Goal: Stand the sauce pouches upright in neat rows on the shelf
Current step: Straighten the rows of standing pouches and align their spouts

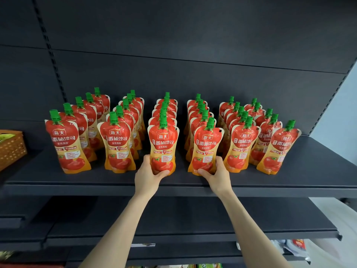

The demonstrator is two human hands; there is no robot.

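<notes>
Red and orange tomato sauce pouches with green caps stand upright in several rows running front to back on the dark shelf [96, 180]. My left hand [147, 174] grips the base of the front pouch of the middle row [163, 144]. My right hand [217, 174] grips the base of the front pouch of the row to its right [206, 146]. Both held pouches stand upright with their bottoms at the shelf surface. Further rows stand at the left [65, 142] and at the right [278, 149].
An orange woven basket [10, 149] sits at the shelf's left end. A dark back panel rises behind the rows. A lower dark shelf [193, 225] juts out beneath my forearms. Some packaged goods show at the bottom right.
</notes>
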